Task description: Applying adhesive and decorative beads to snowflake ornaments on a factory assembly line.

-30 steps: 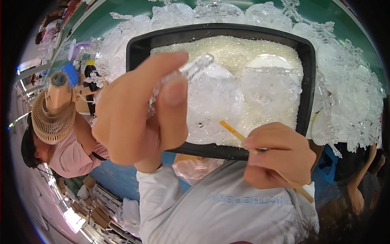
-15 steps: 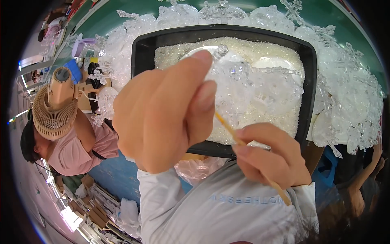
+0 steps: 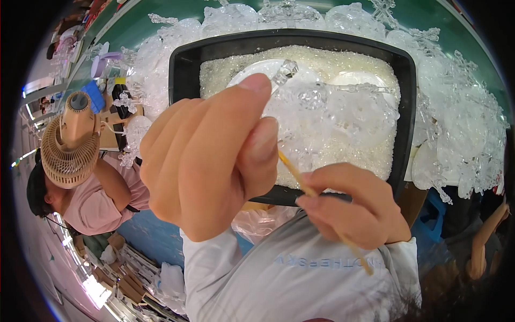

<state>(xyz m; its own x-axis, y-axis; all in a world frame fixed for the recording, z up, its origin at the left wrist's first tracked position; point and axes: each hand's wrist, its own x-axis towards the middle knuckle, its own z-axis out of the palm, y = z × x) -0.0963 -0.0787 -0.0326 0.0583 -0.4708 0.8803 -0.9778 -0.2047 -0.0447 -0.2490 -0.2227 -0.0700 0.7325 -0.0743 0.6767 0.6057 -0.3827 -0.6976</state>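
My left hand (image 3: 209, 155) is closed above the black tray (image 3: 177, 70), thumb and forefinger pressed together. Whatever they pinch is hidden; clear plastic pieces (image 3: 311, 99) show just beyond the fingertips, and I cannot tell whether one is held. A thin yellowish stick (image 3: 292, 170) slants through the fingers of my right hand (image 3: 357, 206). Its upper end comes close to my left thumb, while the lower end points down past my palm. White discs (image 3: 357, 79) with clear plastic parts lie on glittering, whitish granules (image 3: 236, 64) in the tray.
Clear plastic ornaments (image 3: 456, 129) are heaped around the tray on the green table (image 3: 177, 11). At the left, a beige fan (image 3: 72, 145) stands near a person in pink (image 3: 107, 198). Another person's arm (image 3: 485, 241) shows at the far right, beside a blue stool (image 3: 432, 214).
My left hand has shifted slightly left and down. The stick and my right hand have moved a little left, and the arm at the far right has changed position.
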